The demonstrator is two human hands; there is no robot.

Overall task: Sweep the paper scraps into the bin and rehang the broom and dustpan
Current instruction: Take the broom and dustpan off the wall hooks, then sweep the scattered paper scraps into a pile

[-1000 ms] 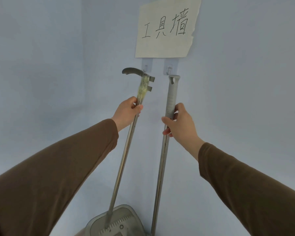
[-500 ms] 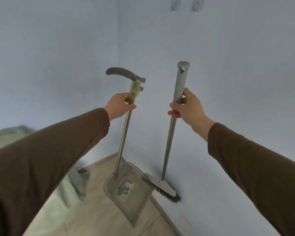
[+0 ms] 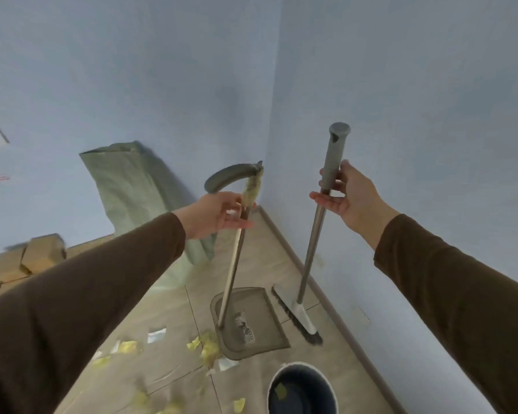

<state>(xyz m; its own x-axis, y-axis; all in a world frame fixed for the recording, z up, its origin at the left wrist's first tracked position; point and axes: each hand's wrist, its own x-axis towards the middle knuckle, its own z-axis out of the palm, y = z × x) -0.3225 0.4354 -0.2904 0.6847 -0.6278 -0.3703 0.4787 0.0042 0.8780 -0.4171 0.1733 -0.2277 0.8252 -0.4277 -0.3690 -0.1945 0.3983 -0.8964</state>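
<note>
My left hand [image 3: 219, 215] grips the metal pole of the grey dustpan [image 3: 251, 321] just under its curved handle, and the pan hangs low over the floor. My right hand [image 3: 346, 195] holds the broom [image 3: 311, 237] at the base of its grey grip; the brush head [image 3: 298, 319] is down by the skirting board. Yellow and white paper scraps [image 3: 210, 348] lie scattered on the wooden floor in front of the pan. A dark bin [image 3: 301, 389] with a white rim stands at the bottom, one yellow scrap inside.
A green woven sack [image 3: 132, 189] leans against the blue wall in the corner. Cardboard boxes [image 3: 32, 258] sit at the left by the wall. A skirting board [image 3: 326, 297] runs along the right wall.
The broom and dustpan came off the wall hooks and dropped towards the floor. My view swung down and left, bringing the scraps, bin and sack into sight.
</note>
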